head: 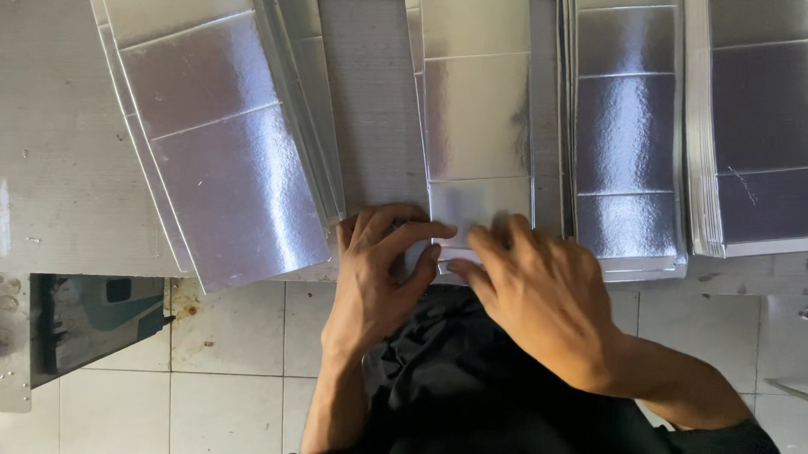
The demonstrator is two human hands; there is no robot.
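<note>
Left hand (374,275): fingers curled and pressed down on the near end of the middle foil strip (476,113), index finger stretched across its edge, apparently to pin it flat at the table's lip
Right hand (541,293): fingers bunched together, tips pinching or creasing the same near end just beside the left index finger; whether it grips a loose flap I cannot tell
Middle foil strip: lies lengthwise away from the person on the grey table (40,135), creased crosswise into panels, its near end under both hands
Left foil stack (225,144): angled, overhanging the table edge, well clear of the hands
Right foil stacks (624,123): two neat piles side by side, near ends lined up, within reach
Below: tiled floor (155,406) and the person's dark clothing (468,389)
</note>
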